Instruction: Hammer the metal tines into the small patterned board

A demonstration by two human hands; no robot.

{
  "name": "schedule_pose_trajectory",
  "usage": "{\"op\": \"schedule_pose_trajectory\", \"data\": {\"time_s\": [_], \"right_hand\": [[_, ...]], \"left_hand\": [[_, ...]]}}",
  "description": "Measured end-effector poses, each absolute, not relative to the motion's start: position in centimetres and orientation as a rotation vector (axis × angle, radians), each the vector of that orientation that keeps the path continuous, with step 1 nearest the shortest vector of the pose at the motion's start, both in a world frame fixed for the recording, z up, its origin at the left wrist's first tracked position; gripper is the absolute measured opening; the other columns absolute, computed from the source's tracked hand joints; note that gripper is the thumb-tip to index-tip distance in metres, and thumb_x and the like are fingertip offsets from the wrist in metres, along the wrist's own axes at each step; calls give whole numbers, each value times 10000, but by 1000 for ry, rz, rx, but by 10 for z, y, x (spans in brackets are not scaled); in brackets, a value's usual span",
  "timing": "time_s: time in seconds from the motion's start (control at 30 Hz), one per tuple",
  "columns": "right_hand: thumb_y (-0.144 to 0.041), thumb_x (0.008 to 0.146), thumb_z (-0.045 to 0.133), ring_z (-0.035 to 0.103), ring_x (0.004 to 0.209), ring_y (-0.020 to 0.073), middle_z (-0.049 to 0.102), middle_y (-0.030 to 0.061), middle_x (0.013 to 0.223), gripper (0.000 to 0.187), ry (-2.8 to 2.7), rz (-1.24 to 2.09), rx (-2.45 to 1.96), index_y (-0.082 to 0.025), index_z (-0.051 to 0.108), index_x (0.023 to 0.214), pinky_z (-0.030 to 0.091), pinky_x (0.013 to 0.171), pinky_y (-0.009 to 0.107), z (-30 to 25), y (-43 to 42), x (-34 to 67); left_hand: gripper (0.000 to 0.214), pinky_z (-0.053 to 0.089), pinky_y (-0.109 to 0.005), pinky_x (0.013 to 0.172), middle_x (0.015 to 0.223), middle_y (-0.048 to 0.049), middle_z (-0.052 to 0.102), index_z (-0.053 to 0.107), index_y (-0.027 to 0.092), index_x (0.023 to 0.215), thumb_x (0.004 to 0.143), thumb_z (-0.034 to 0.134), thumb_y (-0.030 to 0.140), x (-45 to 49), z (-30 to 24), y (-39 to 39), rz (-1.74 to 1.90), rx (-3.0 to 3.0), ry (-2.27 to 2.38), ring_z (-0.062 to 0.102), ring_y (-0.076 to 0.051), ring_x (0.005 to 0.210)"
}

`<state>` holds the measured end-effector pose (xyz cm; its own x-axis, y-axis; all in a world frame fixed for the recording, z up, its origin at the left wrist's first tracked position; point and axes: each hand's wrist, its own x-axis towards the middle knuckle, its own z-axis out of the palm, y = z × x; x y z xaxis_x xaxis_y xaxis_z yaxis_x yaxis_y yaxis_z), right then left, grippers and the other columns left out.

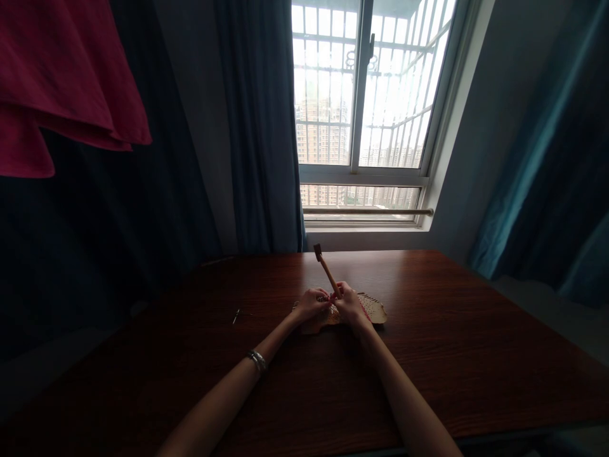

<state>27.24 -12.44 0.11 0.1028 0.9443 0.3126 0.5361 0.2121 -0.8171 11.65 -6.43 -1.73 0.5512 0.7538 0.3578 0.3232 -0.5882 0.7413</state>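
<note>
Head view is dim, and the backlight from the window (371,108) leaves the middle of the frame hard to read. The two hands meet just below centre on the dark wooden table (476,330).

The right hand (351,304) is clenched around the lower end of a wooden tool (326,270), whose bottom tip is hidden inside the fist and behind the fingers. The left hand (311,303) lies curled just beside it, knuckles up. Its fingertips are tucked out of sight, so I cannot tell whether it pinches something or only presses down.

Under both hands lies a tan sheet (374,310), flat on the table. Most of it is covered by the hands, with only its right end and a strip at the lower left showing. Small holes seem to run along its edge, and a bit of red shows by the right hand, too small to make out.

The tool's long axis is tilted. It rises from the right hand toward the upper left of the frame, with its darker, wider head uppermost and pointing at the window sill.

A bracelet (257,360) sits on the left wrist. A metal bit (236,315) lies on the table left of the hands, well apart, its shape unclear. Both forearms are cut off by the bottom edge. A red cloth (61,76) hangs at the upper left, and curtains (259,127) flank the window.
</note>
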Motion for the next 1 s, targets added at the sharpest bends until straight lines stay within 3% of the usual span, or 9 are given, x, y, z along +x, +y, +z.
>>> {"op": "schedule_pose_trajectory", "data": {"time_s": [0.73,0.87,1.0], "right_hand": [[-190,674,659,641,731,160,694,39,797,264,-1504,635,-1411,-167,590,928,475,661,238,8,-130,274],[-348,713,640,600,605,139,679,52,784,262,-1432,716,-1402,-148,600,877,446,508,218,17,-137,276],[-450,805,478,449,398,65,628,31,698,310,-1343,837,-1400,-148,545,788,349,359,186,33,-151,280]], "left_hand": [[172,479,-248,709,861,-59,674,715,145,733,720,671,311,116,-24,-59,900,2180,826,622,-170,771],[165,478,-253,724,865,-55,669,724,152,763,718,671,301,114,-24,-59,903,2182,812,620,-168,776],[156,474,-249,710,859,-53,663,720,150,734,697,686,298,113,-25,-60,917,2174,819,619,-168,774]]}}
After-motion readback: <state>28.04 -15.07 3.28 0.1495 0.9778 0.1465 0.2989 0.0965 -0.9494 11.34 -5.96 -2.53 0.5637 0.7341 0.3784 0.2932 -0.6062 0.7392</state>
